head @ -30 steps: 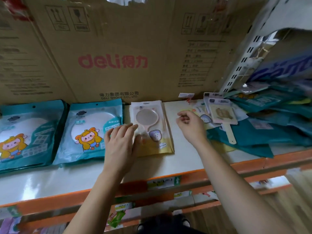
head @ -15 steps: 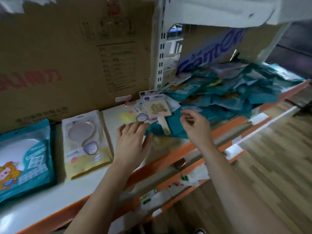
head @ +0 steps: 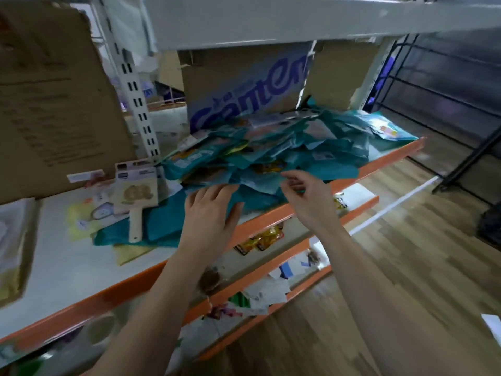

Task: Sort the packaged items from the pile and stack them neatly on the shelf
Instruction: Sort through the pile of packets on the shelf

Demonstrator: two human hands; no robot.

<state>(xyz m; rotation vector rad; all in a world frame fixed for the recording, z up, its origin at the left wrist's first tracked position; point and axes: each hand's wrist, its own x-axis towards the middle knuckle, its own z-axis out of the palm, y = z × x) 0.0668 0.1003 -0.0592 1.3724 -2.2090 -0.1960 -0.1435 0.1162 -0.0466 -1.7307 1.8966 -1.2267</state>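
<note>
A jumbled pile of teal packaged items (head: 284, 150) covers the right part of the white shelf (head: 67, 261). At its left edge lies a pale package with a wooden-handled mirror (head: 137, 196) on top of teal and yellow packs. My left hand (head: 211, 213) hovers flat, fingers straight, over a teal pack at the pile's near edge. My right hand (head: 306, 196) is just right of it, fingers loosely bent above the pile, holding nothing. A yellow mirror package (head: 10, 240) lies at the far left, blurred.
A large brown carton (head: 54, 104) stands behind the shelf on the left, and a carton with blue lettering (head: 244, 88) behind the pile. An upper shelf board (head: 298, 20) hangs overhead. Lower orange-edged shelves (head: 271, 267) hold mixed small goods. Wood floor on the right.
My view has swung right, from the sorted packs to the pile. Both hands have moved right and forward over the pile's near edge, still holding nothing.
</note>
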